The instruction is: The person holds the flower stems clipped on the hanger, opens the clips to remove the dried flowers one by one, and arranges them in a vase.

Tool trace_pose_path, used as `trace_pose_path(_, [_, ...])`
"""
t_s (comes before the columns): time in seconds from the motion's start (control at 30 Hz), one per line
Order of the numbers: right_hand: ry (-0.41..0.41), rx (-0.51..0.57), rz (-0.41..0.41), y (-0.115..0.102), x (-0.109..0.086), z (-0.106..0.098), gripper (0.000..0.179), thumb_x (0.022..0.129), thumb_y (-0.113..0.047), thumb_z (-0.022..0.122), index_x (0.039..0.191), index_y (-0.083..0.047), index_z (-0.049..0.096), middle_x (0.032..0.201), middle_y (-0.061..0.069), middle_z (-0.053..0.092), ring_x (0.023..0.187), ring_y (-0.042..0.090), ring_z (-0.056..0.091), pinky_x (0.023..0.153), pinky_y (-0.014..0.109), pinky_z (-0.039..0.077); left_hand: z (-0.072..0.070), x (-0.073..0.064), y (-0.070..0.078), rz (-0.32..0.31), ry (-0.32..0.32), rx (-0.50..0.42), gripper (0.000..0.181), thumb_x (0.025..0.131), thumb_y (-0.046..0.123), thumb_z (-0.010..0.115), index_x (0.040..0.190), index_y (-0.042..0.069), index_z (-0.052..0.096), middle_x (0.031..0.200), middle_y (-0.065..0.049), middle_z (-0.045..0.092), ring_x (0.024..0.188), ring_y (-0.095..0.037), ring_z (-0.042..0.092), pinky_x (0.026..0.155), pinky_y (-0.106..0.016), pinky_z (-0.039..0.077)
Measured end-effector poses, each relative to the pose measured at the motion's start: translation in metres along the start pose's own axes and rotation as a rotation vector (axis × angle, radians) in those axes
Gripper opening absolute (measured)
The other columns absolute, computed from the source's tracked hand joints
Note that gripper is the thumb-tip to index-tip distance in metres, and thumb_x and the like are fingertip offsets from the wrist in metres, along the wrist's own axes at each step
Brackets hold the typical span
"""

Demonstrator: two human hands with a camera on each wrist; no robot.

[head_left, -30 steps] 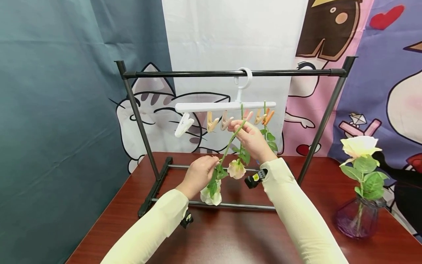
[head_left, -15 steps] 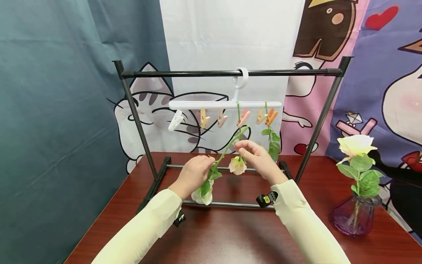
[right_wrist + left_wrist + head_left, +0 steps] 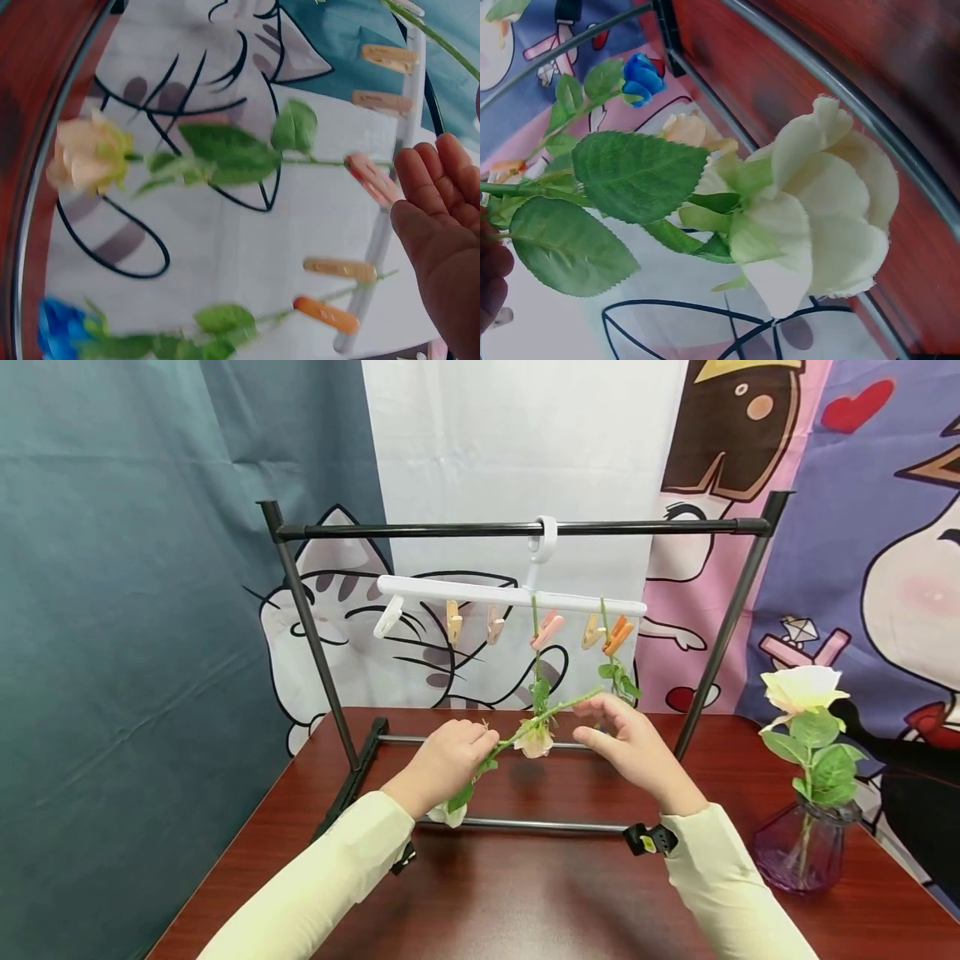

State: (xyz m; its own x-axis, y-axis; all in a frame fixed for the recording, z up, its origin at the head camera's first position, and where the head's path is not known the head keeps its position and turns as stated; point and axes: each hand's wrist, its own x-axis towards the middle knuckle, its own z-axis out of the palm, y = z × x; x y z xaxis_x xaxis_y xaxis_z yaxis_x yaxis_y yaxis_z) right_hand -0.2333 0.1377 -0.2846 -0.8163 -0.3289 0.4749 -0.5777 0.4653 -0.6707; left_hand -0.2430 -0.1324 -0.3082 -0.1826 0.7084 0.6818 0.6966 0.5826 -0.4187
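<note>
White rose (image 3: pixel 825 202) tilts head-down below hanger (image 3: pixel 450 589), stem (image 3: pixel 567 703) gripped in left hand (image 3: pixel 446 756). Right hand (image 3: pixel 630 743) loosely parted, empty. Best: stem end up, squeeze spare clip (image 3: pixel 493 625) wide before inserting.

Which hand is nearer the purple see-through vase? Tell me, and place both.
Right. In the head view, the right hand is above and left of the vase; the left hand is farther left.

Cream-white rose (image 3: pixel 829 199), green leaves (image 3: pixel 570 247)
</note>
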Motion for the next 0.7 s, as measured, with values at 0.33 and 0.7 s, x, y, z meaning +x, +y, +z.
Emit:
trace_pose_path(0.33, [0.008, -0.169, -0.169, -0.010, -0.018, -0.024, 0.041, 0.074, -0.015, 0.077, 0.111, -0.010, 0.060, 0.111, 0.001, 0.060, 0.105, 0.003, 0.051, 0.092, 0.015, 0.038, -0.001, 0.002, 0.012, 0.165, -0.113, 0.120, 0.012, 0.076, 0.003, 0.068, 0.084, 0.007, 0.061, 0.072, -0.001, 0.055, 0.064, -0.015, 0.050, 0.057, -0.025, 0.039])
trace_pose_path(0.7, [-0.118, -0.673, -0.198, -0.040, -0.023, -0.016, 0.031, 0.076, -0.018, 0.076, 0.098, -0.003, 0.062, 0.095, 0.010, 0.061, 0.087, 0.024, 0.060, 0.077, 0.041, 0.049, 0.003, 0.014, 0.030, 0.226, -0.250, 0.274, 0.009, 0.083, 0.007, 0.059, 0.083, 0.014, 0.064, 0.074, 0.003, 0.055, 0.070, -0.014, 0.052, 0.062, -0.025, 0.039])
